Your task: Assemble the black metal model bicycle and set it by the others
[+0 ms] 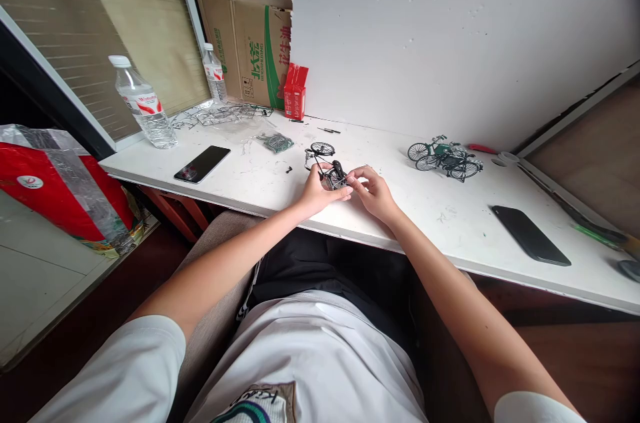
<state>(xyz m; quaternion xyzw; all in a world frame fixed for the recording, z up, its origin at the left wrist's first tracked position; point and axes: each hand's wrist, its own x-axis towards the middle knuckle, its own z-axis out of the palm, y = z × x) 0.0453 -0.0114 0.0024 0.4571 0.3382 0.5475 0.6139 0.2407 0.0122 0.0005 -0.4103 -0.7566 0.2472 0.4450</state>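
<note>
Near the front edge of the white table, a small black model bicycle (337, 169) is held between my two hands. My left hand (320, 193) grips it from the left, with the thumb stretched along the near side of a wheel. From the right, my right hand (371, 191) pinches at the rear end of the model with thumb and forefinger. Whether a tiny part sits between those fingertips is too small to make out. The front wheel (323, 149) points away from me. A tiny black piece (289, 169) lies left of the model.
Finished-looking model bicycles (445, 157) stand to the right, by a black phone (531, 235). Leftward are another phone (203, 164), a water bottle (145, 106), a second bottle (215, 76), black part frames (220, 115) and a bagged kit (276, 142). A red box (296, 93) and a carton (250, 49) stand behind.
</note>
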